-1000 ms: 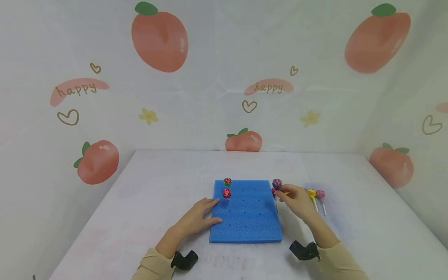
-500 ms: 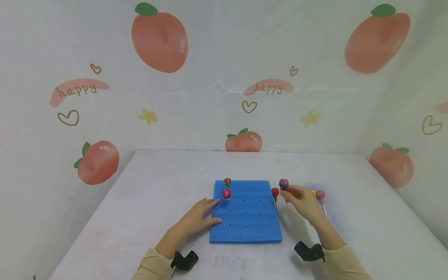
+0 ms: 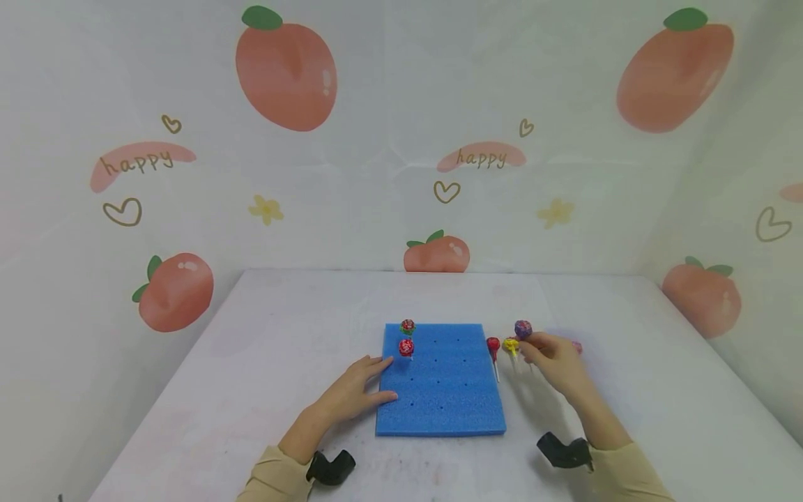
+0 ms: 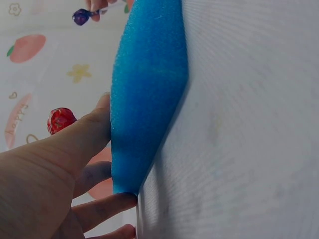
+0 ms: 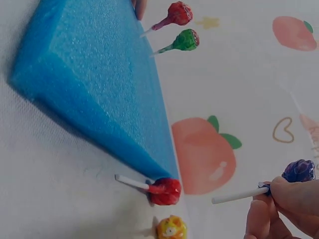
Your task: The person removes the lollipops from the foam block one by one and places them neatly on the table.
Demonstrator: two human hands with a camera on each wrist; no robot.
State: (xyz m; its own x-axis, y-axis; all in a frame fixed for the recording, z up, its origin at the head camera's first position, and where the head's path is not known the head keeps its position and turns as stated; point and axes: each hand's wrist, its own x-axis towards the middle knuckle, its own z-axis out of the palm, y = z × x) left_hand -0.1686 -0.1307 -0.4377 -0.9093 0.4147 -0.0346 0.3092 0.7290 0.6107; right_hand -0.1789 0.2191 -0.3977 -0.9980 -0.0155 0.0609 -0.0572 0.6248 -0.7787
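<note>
My left hand (image 3: 351, 392) rests against the left edge of a blue foam board (image 3: 452, 418), fingers spread. In the left wrist view its thumb (image 4: 94, 122) lies along the top edge, other fingers at the side. To the right of the board, my right hand (image 3: 560, 364) pinches a purple-wrapped lollipop (image 3: 523, 329) just below its candy, held upright. The right wrist view shows its white stick (image 5: 239, 195) free below the fingers. Two lollipops, one green and red (image 3: 408, 325), one red (image 3: 406, 346), stand in the board's far left holes.
Another red lollipop (image 3: 493, 344) lies along the board's right edge, a yellow lollipop (image 3: 511, 346) beside it. A pink lollipop (image 3: 577, 346) shows partly behind my right hand. Small holes dot the board. A printed white cloth wall (image 3: 351, 209) rises behind the table.
My right hand has moved to the right with the purple lollipop, away from the board. It uncovers the red and yellow lollipops and now covers others. The left hand has stayed still.
</note>
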